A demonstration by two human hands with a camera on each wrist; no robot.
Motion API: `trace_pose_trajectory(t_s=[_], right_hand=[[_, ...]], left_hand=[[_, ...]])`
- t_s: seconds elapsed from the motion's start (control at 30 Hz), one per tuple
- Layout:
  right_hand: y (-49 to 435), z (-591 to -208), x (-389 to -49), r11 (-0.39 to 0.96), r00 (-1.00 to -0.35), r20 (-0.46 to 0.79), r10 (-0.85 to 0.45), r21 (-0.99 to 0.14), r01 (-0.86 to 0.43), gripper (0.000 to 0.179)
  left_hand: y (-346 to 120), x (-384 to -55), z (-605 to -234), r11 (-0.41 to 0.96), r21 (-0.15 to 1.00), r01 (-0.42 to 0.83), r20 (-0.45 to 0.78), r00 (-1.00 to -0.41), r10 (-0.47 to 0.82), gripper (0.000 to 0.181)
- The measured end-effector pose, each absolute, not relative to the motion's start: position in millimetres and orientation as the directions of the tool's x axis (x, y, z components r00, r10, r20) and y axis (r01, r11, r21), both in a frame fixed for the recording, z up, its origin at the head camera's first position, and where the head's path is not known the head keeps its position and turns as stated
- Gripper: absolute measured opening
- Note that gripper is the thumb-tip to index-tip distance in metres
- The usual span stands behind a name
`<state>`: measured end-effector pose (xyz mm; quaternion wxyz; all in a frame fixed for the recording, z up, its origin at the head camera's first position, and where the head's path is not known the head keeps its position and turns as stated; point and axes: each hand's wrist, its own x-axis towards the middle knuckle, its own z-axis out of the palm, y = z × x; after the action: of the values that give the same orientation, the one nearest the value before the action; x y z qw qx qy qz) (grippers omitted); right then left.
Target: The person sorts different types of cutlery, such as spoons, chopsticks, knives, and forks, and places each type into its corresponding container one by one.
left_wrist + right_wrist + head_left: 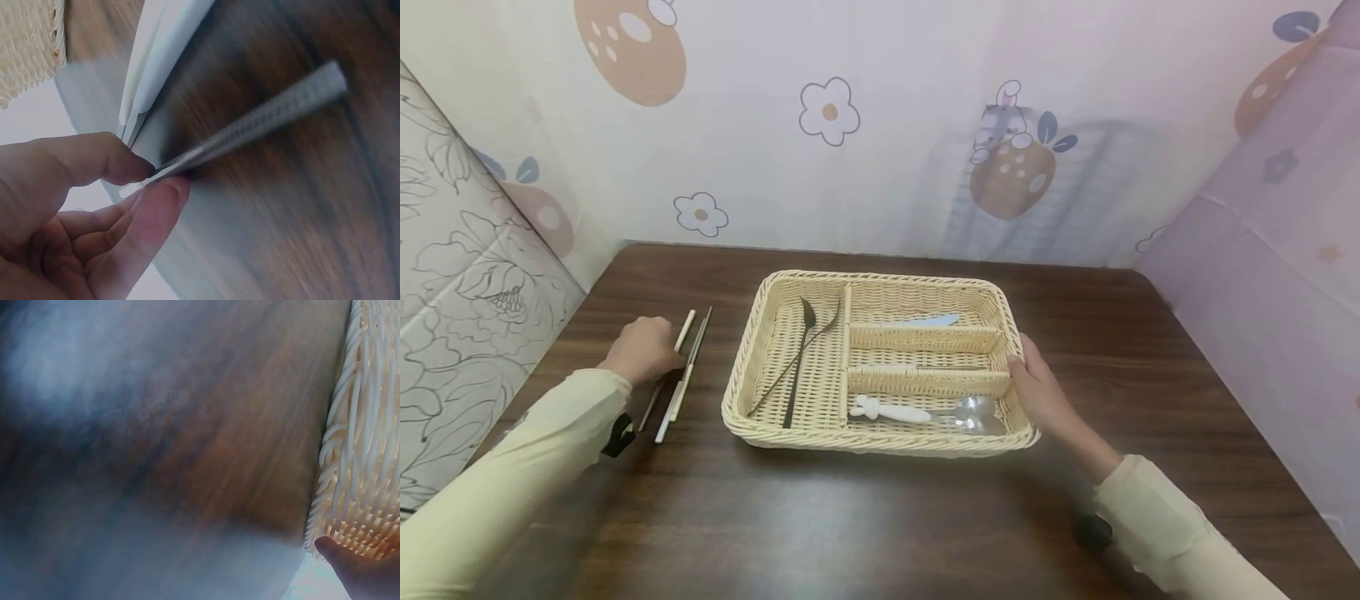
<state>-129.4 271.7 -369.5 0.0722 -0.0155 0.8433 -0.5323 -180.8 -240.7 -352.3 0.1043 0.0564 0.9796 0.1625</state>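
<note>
My left hand (pixel 643 348) pinches a chopstick (pixel 244 128) between thumb and forefinger, over the left of the table. The chopstick has a ridged metal end and a white end. Right beside it lie two more chopsticks (pixel 159 59), their white handles pointing towards me in the head view. My right hand (pixel 1037 385) grips the right end of a cream wicker cutlery basket (pixel 880 442), thumb over the rim. A dark spoon (pixel 807 313) and a dark fork (pixel 790 367) cross in its left compartment.
A light-blue knife (pixel 936 320) lies in the back right compartment. The front one holds a white rabbit-shaped handle (pixel 891 411) and shiny spoon bowls (pixel 977 417). The dark wooden table (pixel 820 525) meets a patterned wall covering (pixel 880 183) at the back.
</note>
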Motion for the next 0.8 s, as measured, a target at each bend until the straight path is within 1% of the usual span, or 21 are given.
trace_pose_trajectory(t_s=[0.17, 0.33, 0.4, 0.57, 0.67, 0.8], right_hand=[[272, -369, -129, 0.442, -0.989, -0.11, -0.102, -0.895, 0.054, 0.053], [273, -370, -130, 0.437, -0.989, -0.106, -0.102, -0.898, 0.051, 0.053], [273, -370, -130, 0.43, -0.989, -0.104, -0.102, -0.901, 0.051, 0.052], [272, -370, -130, 0.435, -0.99, -0.102, -0.101, -0.899, 0.048, 0.052], [271, -369, -130, 0.44, -0.99, -0.099, -0.104, -0.897, 0.044, 0.052], [270, -369, -130, 0.434, -0.989, -0.1, -0.106, -0.9, 0.045, 0.052]], left_hand=[[-241, -176, -347, 0.953, 0.295, 0.07, -0.183, -0.975, 0.128, 0.032], [-236, -174, -335, 0.963, 0.258, 0.083, -0.133, -0.984, 0.121, 0.033], [-232, -173, -330, 0.962, 0.251, 0.103, -0.118, -0.984, 0.136, 0.034], [-216, -171, -321, 0.948, 0.263, 0.179, -0.083, -0.975, 0.207, 0.044], [-205, -171, -313, 0.938, 0.265, 0.224, -0.037, -0.97, 0.242, 0.04], [-190, -171, -301, 0.928, 0.266, 0.259, -0.004, -0.963, 0.27, 0.028]])
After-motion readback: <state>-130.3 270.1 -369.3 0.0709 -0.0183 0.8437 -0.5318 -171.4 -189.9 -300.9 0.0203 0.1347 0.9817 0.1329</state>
